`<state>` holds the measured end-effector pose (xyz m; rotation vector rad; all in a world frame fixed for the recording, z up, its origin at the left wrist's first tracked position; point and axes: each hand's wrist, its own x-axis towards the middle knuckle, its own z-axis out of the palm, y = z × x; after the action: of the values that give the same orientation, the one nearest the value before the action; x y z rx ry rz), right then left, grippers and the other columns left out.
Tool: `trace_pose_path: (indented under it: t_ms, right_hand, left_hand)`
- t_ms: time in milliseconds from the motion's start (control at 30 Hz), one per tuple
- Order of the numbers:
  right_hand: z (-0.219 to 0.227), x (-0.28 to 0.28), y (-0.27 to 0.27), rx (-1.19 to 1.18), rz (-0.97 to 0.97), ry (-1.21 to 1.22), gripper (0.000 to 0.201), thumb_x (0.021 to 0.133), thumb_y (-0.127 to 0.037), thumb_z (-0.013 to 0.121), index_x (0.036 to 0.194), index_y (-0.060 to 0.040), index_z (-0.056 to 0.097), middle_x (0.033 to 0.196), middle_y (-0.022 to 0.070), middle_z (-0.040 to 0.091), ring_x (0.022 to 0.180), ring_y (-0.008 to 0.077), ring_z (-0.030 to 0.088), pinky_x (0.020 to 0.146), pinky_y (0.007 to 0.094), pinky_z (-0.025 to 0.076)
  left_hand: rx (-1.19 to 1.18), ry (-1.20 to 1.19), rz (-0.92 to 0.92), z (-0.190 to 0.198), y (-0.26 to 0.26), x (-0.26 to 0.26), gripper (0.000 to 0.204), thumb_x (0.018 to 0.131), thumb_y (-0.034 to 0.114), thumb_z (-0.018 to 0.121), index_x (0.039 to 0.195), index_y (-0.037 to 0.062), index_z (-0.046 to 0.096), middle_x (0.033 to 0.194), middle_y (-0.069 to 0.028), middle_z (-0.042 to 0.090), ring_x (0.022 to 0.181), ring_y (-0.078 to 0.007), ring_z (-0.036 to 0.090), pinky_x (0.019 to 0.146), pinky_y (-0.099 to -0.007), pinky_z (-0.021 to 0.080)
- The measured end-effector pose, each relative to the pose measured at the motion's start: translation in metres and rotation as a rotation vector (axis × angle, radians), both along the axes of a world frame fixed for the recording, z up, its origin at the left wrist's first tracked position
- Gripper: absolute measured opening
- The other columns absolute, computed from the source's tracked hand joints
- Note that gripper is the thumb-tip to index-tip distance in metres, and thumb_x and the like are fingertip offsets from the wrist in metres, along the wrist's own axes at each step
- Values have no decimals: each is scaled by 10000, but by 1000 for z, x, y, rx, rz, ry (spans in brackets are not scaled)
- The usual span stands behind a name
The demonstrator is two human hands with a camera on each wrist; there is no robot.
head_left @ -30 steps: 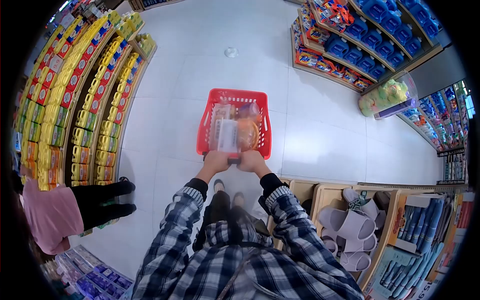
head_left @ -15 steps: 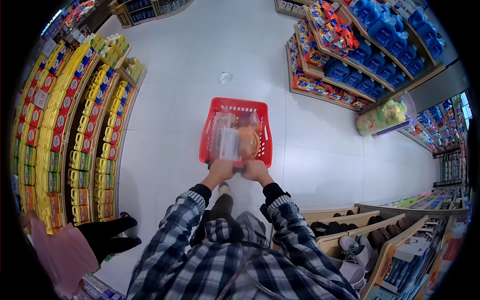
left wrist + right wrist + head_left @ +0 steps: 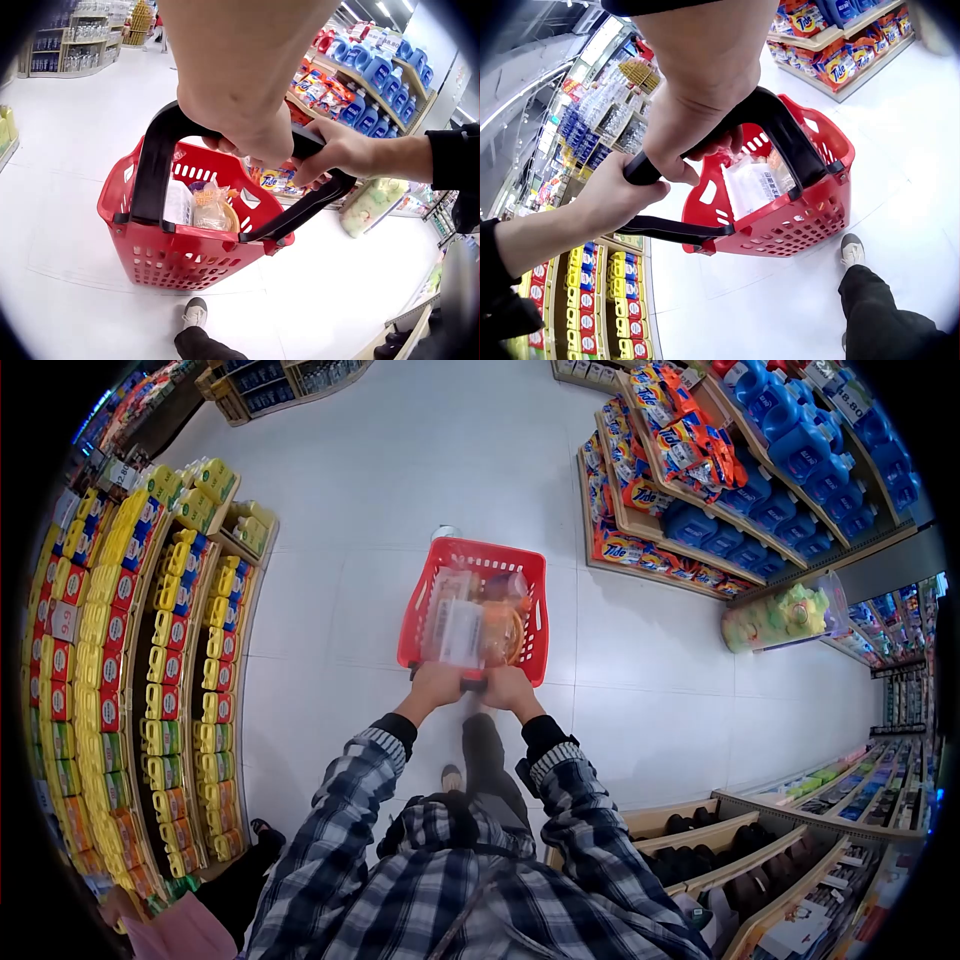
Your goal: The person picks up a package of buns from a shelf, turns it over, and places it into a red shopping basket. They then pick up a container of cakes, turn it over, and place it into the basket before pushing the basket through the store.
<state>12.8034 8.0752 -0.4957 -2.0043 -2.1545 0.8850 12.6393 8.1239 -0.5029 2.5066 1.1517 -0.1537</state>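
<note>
Both hands grip the black handle [image 3: 154,172] of a red plastic shopping basket [image 3: 541,622] in front of the body. My left hand [image 3: 436,683] and right hand [image 3: 510,690] hold it side by side, fingers wrapped round the bar. In the left wrist view the basket hangs above the floor, its sides full of holes. Inside lie a white package with printed text [image 3: 754,186], a round orange item [image 3: 505,632] and a clear plastic bag [image 3: 212,212]. Motion blur softens these contents in the head view.
Shelves of yellow-handled jugs [image 3: 115,625] line the left side. At the right stand Tide bags [image 3: 640,550] and blue detergent bottles [image 3: 805,455], with a clear bin of green-yellow packs [image 3: 785,615] below. Slippers [image 3: 700,860] fill a low rack near right. Someone in pink [image 3: 180,930] is at lower left.
The wearer has walked forward with the basket, both hands still on its handle. The person in pink has slipped toward the bottom edge, and the basket now partly covers the round floor marker.
</note>
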Motion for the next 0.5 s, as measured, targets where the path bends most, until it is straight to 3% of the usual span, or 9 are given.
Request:
trace_pose_path:
  t_ms: [500]
  right_hand:
    - [-5,86,252,20,31,60,222,600,-236,581,749,-83,642,707,157,619,687,328,607,658,422,489]
  left_hand:
    - [-2,29,28,0,248,84,171,658,293,597,730,146,645,615,-89,608,610,-277,618,566,-413,490]
